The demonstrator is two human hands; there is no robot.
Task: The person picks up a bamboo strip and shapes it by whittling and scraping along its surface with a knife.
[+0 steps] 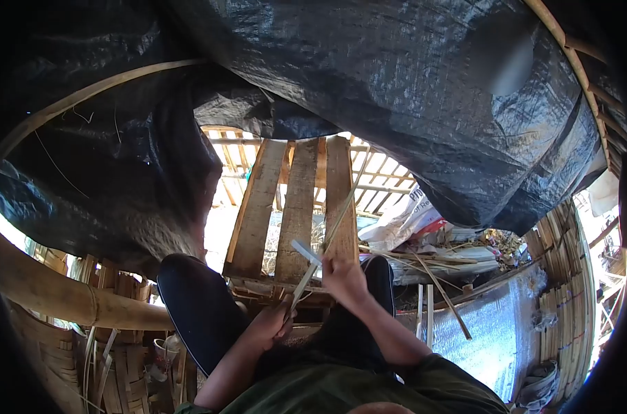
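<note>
A long pale bamboo strip (302, 286) runs up from my left hand (272, 323), whose fingers are wrapped round its lower end. Close beside the strip's middle is my right hand (344, 279), closed in a fist. From that fist a short, light-coloured knife blade (305, 251) sticks out to the upper left and crosses the strip. The handle is hidden inside the fingers. Past the blade, a thin length of bamboo (344, 210) slants upward in front of the wooden planks (301, 207). Both hands are between my knees.
Dark plastic sheeting (369, 90) hangs overhead and at the left. A thick bamboo pole (85, 303) crosses at left. To the right are a white sack (403, 221), cut bamboo pieces (451, 262), a shiny sheet (486, 331) and stacked slats (565, 331).
</note>
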